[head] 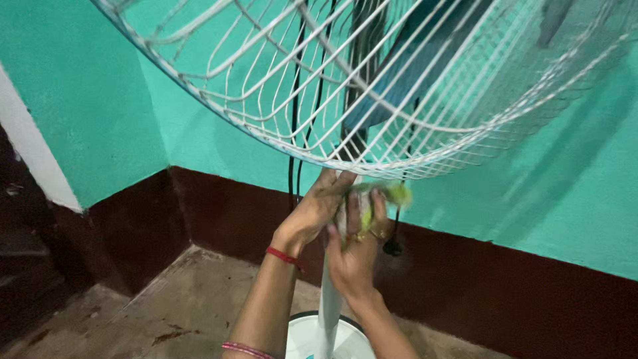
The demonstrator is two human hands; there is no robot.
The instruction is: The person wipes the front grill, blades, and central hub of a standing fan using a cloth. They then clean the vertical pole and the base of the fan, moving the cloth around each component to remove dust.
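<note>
I see my left hand (312,213) curled around the top of the white fan pole (329,299), just under the wire guard (279,100) at twelve o'clock. My right hand (355,256) is closed on a greenish cloth (389,194), pressed against the pole. The wiping looks mid-way; the round base (299,336) at six o'clock looks untouched, the guard too.
</note>
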